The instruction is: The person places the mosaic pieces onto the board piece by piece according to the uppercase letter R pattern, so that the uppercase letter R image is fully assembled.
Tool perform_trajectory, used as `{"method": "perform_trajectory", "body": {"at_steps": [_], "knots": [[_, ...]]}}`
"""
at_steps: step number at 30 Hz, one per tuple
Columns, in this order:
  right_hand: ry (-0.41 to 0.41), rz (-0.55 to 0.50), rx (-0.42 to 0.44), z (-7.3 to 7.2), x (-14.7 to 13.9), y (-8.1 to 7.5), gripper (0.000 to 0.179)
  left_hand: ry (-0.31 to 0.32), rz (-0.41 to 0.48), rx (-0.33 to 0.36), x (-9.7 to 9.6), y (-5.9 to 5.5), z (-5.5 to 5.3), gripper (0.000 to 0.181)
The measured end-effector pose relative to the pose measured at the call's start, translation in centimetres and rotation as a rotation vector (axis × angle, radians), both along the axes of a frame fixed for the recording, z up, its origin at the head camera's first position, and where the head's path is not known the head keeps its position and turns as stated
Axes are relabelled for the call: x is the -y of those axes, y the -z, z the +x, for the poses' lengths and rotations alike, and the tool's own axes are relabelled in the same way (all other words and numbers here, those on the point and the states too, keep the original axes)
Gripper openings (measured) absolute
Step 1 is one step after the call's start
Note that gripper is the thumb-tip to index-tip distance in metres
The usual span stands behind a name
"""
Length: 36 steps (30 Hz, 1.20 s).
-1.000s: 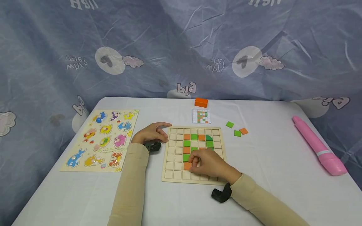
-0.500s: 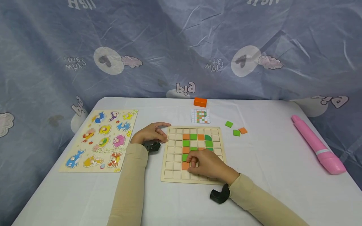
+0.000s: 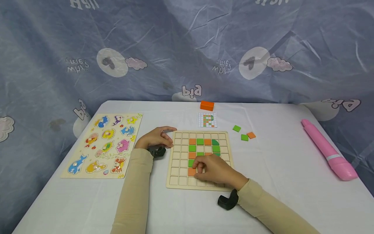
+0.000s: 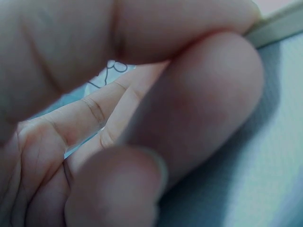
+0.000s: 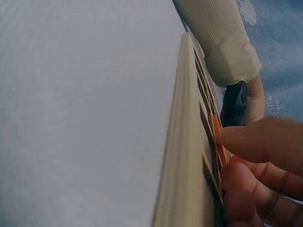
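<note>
A square wooden grid board (image 3: 178, 182) lies on the table with orange and green tiles set in its cells, several of them in a column. My right hand (image 3: 217, 172) is over the board's lower part, thumb and curled fingers at the lowest orange tile (image 3: 191, 172) of that column. In the right wrist view the thumb touches this orange tile (image 5: 218, 135). Part of the tile pattern is hidden under the hand. At the board's upper left edge rests my left hand (image 3: 155, 138), loosely bent; one fingertip meets the board's rim (image 4: 277, 29) in the left wrist view.
Beyond the board lie a pattern card (image 3: 207, 120) and an orange block (image 3: 207, 106). Loose green tiles (image 3: 244, 137) and an orange tile (image 3: 251, 135) are to its right. An animal puzzle (image 3: 103, 146) is at left, a pink microphone-shaped object (image 3: 328, 149) far right.
The whole head view has shifted slightly to the left. Both hands stay where they were relative to the board, and the tiles have not visibly moved.
</note>
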State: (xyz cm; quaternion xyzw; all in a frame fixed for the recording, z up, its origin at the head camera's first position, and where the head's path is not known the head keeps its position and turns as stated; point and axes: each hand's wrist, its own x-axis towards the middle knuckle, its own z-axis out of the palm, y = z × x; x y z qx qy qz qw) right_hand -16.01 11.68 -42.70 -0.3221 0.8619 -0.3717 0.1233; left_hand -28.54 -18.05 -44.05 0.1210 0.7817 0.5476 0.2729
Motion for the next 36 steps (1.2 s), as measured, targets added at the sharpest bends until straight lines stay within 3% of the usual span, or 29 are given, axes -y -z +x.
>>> {"method": "perform_trajectory", "body": {"at_steps": [7, 14, 26, 36], "knots": [[-0.047, -0.064, 0.076, -0.6, -0.7, -0.1, 0.013, 0.003, -0.001, -0.002, 0.1, 0.1, 0.0, 0.083], [-0.079, -0.198, 0.129, -2.2, -2.6, -0.6, 0.014, 0.003, -0.005, -0.009, 0.0, 0.0, 0.0, 0.082], [0.181, -0.316, 0.076, -5.5, -8.5, -1.4, 0.024, 0.001, 0.005, -0.004, 0.1, 0.1, 0.0, 0.082], [0.356, -0.327, 0.072, -7.3, -13.0, -0.5, 0.03, 0.009, 0.002, -0.008, 0.1, 0.1, -0.1, 0.082]]}}
